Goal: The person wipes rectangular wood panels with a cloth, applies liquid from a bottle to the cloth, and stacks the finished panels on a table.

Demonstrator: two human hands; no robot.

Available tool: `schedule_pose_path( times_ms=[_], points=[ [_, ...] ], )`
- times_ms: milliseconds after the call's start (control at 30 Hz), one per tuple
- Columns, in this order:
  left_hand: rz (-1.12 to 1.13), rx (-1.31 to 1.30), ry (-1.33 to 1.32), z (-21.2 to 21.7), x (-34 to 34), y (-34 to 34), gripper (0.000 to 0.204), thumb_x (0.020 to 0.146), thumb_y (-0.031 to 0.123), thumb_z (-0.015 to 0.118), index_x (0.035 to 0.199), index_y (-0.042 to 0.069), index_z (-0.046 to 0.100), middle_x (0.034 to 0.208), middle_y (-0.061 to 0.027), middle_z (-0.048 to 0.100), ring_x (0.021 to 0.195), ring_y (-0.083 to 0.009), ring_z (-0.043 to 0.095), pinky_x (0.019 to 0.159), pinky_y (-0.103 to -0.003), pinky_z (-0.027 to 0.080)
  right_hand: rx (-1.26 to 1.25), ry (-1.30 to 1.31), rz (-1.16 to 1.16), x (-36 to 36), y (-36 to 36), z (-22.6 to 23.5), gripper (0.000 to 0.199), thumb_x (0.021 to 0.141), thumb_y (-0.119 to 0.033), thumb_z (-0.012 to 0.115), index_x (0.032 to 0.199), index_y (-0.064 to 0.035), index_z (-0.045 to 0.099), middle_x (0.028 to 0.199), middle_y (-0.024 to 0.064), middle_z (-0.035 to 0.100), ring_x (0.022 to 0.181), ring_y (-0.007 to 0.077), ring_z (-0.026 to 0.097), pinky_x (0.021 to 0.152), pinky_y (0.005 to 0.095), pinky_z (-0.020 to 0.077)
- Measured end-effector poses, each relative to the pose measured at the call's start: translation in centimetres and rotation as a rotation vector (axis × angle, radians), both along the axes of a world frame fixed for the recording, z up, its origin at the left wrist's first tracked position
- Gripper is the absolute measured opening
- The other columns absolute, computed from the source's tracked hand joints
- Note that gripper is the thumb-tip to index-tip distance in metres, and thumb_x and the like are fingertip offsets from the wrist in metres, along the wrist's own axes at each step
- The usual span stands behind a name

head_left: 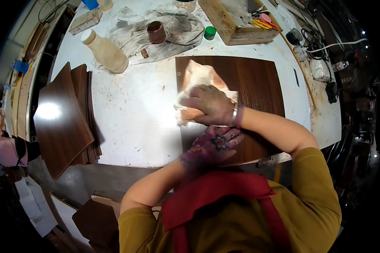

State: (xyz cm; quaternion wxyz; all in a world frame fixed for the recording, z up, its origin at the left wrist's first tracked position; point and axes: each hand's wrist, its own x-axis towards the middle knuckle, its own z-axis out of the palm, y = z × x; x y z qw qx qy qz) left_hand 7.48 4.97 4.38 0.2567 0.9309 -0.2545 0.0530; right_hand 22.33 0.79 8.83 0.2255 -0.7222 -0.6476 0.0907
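Two hands work on one dark brown wood panel (249, 84) that lies flat on the white surface (135, 114). The right hand (211, 105), reaching across from 3 o'clock, presses down on a stain-marked rag (196, 76), its grip clenched over the cloth at the panel's 9 o'clock edge. The left hand (213, 145) lies flat, fingers released and spread, on the panel's near part at 6 o'clock — it holds nothing.

The panel's long axis appears to run from 6 to 12 o'clock, its near edge reaching the surface's rim by the person's body. Its left edge borders a wide stretch of bare surface toward 9 o'clock, open as far as a stack of brown panels (65, 120) that overhangs the surface's left rim. Toward 12 o'clock the room is tighter: a crumpled grey cloth (156, 40) with a brown cup (156, 31) on it lies just beyond the panel's far edge, a pale bottle (105, 50) lies tipped at 11 o'clock, and a wooden tray (236, 31) of tools sits near the far right corner — beside a green-capped jar (210, 32).
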Motion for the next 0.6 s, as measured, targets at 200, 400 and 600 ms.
schedule_pose_path(
  times_ms=[200,400,600],
  points=[
    [-0.042,0.059,0.017,1.7,0.5,0.5,0.047,0.096,0.040,0.048,0.135,0.014,0.054,0.143,-0.0099,0.050,0.139,-0.0275,0.038,0.117,-0.047,0.024,-0.085,0.021,-0.058,0.0,10.7,-1.7,0.030,0.084,-0.039,0.066,0.102,-0.0156,0.068,0.099,0.0104,0.063,0.096,0.0305,0.061,0.083,0.0425,0.0500],
    [0.149,-0.441,0.253,1.8,-0.9,2.7,0.028,0.098,0.021,0.051,0.120,0.008,0.060,0.127,-0.0084,0.059,0.124,-0.0244,0.052,0.105,-0.042,0.042,0.416,0.912,0.088,6.9,8.7,0.2,0.028,0.099,-0.026,0.048,0.116,-0.0059,0.057,0.108,0.0087,0.065,0.103,0.0199,0.063,0.091,0.0316,0.0520],
    [0.442,-1.608,0.736,3.0,-1.0,3.4,0.051,0.099,0.013,0.052,0.145,0.008,0.032,0.137,-0.0146,0.050,0.123,-0.0272,0.053,0.100,-0.041,0.048,0.424,1.732,-0.541,9.9,-4.9,1.7,0.048,0.105,-0.032,0.035,0.136,0.0028,0.043,0.136,0.0206,0.052,0.118,0.0262,0.057,0.103,0.0344,0.0481]
  ],
)
